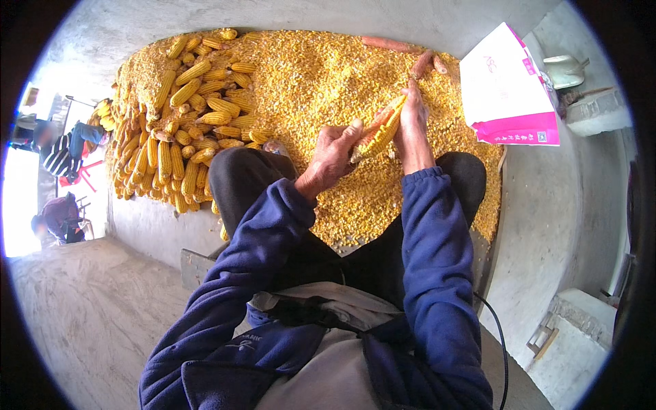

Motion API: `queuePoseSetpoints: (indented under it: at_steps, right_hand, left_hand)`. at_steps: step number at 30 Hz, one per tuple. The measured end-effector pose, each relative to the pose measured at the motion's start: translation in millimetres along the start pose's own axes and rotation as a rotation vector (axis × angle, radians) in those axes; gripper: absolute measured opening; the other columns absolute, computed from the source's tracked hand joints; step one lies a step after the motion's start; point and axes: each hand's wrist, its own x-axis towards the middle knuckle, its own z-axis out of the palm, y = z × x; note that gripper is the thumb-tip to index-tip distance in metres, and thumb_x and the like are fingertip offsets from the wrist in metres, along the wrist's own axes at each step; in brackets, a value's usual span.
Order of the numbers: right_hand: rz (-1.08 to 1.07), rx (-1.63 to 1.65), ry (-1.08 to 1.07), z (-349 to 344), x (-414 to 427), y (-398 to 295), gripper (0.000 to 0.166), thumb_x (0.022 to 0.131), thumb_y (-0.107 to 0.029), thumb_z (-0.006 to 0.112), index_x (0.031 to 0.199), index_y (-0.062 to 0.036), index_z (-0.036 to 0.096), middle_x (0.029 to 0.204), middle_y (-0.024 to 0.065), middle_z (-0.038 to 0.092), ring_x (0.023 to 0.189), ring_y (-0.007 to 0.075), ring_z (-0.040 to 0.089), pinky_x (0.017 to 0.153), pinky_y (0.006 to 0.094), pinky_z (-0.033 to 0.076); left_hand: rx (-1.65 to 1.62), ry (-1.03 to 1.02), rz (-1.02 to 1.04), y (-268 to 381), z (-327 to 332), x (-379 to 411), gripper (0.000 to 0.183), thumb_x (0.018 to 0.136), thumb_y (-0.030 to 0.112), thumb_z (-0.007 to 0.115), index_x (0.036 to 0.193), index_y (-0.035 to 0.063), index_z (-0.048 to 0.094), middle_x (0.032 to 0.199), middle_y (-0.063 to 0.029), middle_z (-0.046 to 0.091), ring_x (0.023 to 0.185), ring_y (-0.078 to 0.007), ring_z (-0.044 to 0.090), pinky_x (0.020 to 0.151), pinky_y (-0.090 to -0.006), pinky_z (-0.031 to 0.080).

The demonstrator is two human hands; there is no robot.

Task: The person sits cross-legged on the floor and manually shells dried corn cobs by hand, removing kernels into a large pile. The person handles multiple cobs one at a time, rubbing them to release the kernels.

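Observation:
Both my hands hold a partly shelled corn cob (385, 128), slanted up to the right, with bare reddish core along one side and yellow kernels along the other. My left hand (334, 154) grips its lower end, thumb against the cob. Around its upper right part is my right hand (413, 120). Loose corn kernels (318, 77) spread in a thick layer beneath both hands. Just beyond the right fingertips lie stripped red cobs (422, 64). To the left, many whole yellow ears of corn (215, 105) are piled up.
A white and pink paper bag (505, 84) bearing writing stands at the right edge of the kernels. A concrete wall (318, 15) rises behind. Two people (64, 148) are at the far left by a bright opening. A black cable (499, 328) hangs at my right side.

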Motion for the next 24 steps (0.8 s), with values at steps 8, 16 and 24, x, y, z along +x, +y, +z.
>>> queuePoseSetpoints:
  at_steps: [8, 16, 24]
  right_hand:
    - [-0.057, 0.125, -0.128, -2, -23, -2, 0.039, 0.082, -0.035, 0.058, 0.090, 0.0017, 0.050, 0.075, 0.0117, 0.052, 0.059, 0.0255, 0.057, 0.056, 0.0383, 0.049]
    - [-0.155, -0.116, -0.043, -10, 12, 19, 0.038, 0.081, -0.036, 0.057, 0.086, 0.0012, 0.054, 0.077, 0.0126, 0.054, 0.070, 0.0235, 0.058, 0.063, 0.0364, 0.049]
    - [0.032, -0.038, -0.064, -5, 4, 4, 0.038, 0.078, -0.036, 0.058, 0.087, 0.0010, 0.052, 0.087, 0.0146, 0.051, 0.074, 0.0244, 0.057, 0.065, 0.0384, 0.048]
  left_hand:
    - [0.372, -0.120, 0.091, 10, -1, -4, 0.044, 0.080, 0.044, 0.071, 0.078, 0.0014, 0.060, 0.058, 0.0042, 0.045, 0.048, -0.0044, 0.039, 0.043, -0.0235, 0.026]
    - [0.575, -0.140, 0.268, 13, 2, -4, 0.043, 0.087, 0.038, 0.061, 0.075, -0.0028, 0.060, 0.059, 0.0031, 0.046, 0.056, -0.0075, 0.041, 0.047, -0.0288, 0.030]
    - [0.350, -0.041, 0.183, -3, -3, 0, 0.039, 0.094, 0.033, 0.052, 0.076, 0.0003, 0.061, 0.054, 0.0006, 0.047, 0.046, -0.0077, 0.043, 0.041, -0.0267, 0.032]
